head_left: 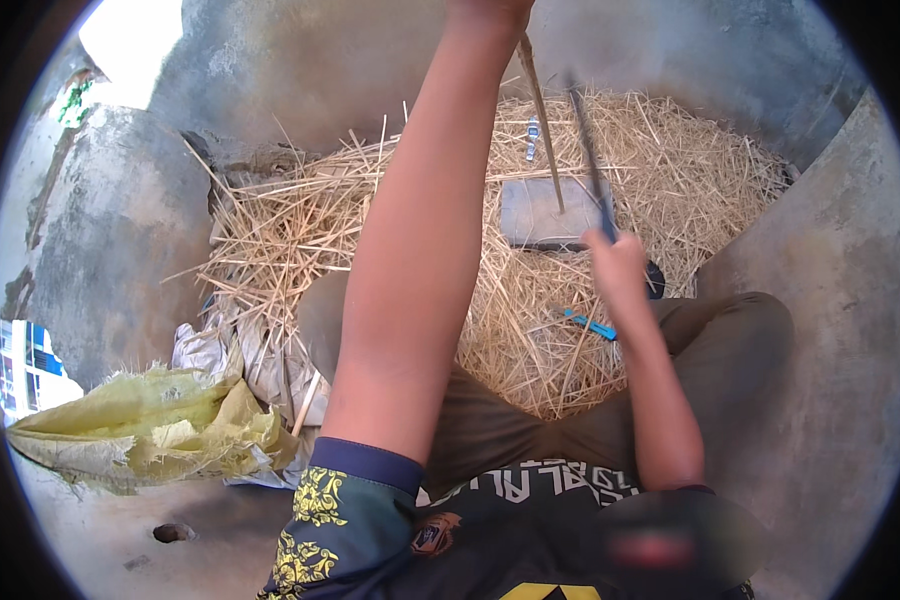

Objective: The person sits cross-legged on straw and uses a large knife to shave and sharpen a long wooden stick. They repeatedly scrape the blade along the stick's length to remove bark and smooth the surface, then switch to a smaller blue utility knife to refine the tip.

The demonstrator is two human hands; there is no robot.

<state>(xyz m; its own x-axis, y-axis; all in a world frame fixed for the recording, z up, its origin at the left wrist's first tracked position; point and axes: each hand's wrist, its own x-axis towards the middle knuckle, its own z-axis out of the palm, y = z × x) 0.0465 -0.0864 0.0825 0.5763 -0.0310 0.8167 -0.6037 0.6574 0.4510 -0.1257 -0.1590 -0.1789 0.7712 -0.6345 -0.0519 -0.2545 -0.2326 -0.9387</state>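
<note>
My left arm stretches up to the top edge, where my left hand is mostly cut off. From it a thin wooden stick slants down, its lower end meeting a flat grey block. The fingers on the stick lie out of sight, but its upper part runs up to this hand. My right hand is closed round the handle of a long dark-bladed knife. The blade points up and away, just right of the stick, and is blurred by motion. A blue slim tool lies on the straw below the block.
Loose straw-like shavings cover the floor around the block and between my folded legs. A small blue-and-white wrapper lies beyond the block. At left sits a yellowish woven sack. Curved concrete walls surround the spot.
</note>
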